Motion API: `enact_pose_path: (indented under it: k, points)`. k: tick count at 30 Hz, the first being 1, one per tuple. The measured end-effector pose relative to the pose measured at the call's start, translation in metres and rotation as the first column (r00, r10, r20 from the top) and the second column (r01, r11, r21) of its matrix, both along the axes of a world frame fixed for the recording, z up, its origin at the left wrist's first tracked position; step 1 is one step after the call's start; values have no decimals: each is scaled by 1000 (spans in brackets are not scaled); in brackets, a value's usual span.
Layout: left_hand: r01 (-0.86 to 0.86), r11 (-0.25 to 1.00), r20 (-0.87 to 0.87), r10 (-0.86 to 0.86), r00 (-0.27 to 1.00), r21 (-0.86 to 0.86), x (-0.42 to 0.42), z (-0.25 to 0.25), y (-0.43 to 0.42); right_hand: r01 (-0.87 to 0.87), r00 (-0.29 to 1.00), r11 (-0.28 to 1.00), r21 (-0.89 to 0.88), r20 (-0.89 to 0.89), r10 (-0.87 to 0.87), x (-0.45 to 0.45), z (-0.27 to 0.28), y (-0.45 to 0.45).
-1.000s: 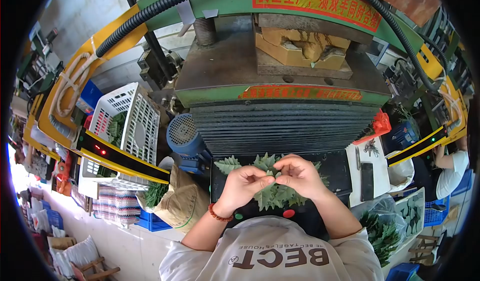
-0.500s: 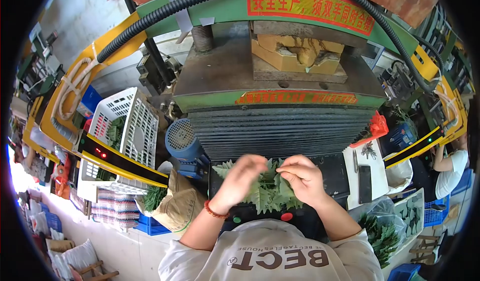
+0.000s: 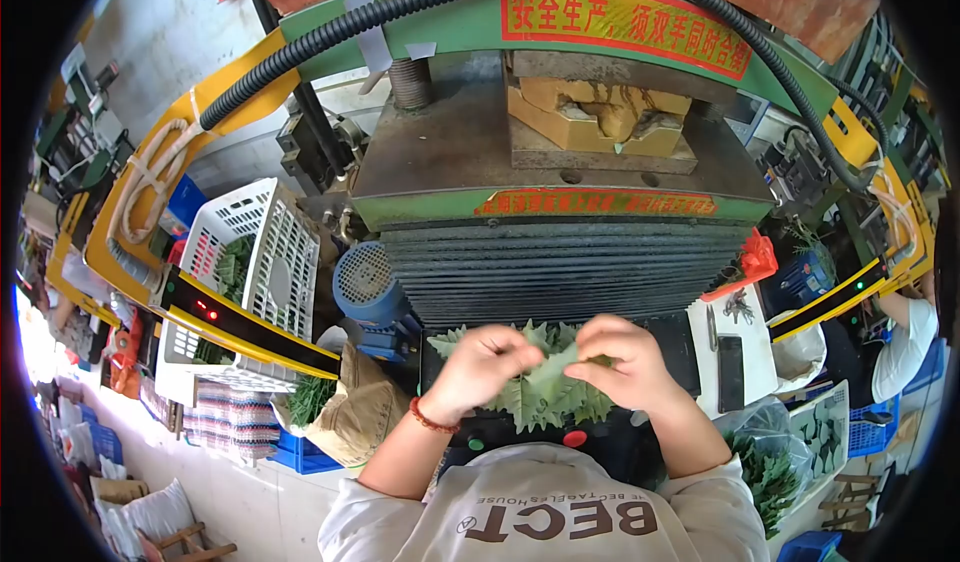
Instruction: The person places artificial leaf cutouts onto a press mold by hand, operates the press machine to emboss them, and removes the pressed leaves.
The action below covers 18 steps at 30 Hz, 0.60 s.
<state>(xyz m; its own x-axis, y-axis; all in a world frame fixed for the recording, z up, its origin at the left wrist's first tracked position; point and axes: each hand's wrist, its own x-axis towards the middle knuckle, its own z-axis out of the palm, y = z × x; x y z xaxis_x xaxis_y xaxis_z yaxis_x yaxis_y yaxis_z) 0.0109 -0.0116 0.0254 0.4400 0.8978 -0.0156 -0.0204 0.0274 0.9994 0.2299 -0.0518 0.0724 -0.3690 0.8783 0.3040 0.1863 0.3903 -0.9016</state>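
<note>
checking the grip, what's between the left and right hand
In the head view, a blurred pale-green leaf-like piece lies between the left hand and the right hand, over green leaves.

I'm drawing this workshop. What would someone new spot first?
Probably the big green machine straight ahead, with a red-and-yellow sign across its top and a gold block below that. Nearer the body, the left hand and right hand pinch a blurred pale green piece above jagged leaves.
</note>
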Motion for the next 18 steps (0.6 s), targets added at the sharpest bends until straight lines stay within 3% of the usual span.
enact_pose_path:
  k: [3,8,14,18]
  points:
    - [-314,947,32,316,948,-65,-9,-25,16,60,988,989,132,-151,-40,0,3,-13]
    - [-129,987,-42,133,990,98,-5,-1,5,43,999,991,124,-9,-42,2,3,1]
    - [56,998,-25,-57,998,-17,6,8,-1,0,994,986,169,109,-18,-9,-14,13]
    - [-392,917,176,398,900,-66,3,-3,12,178,981,969,169,52,-189,-3,-6,5]
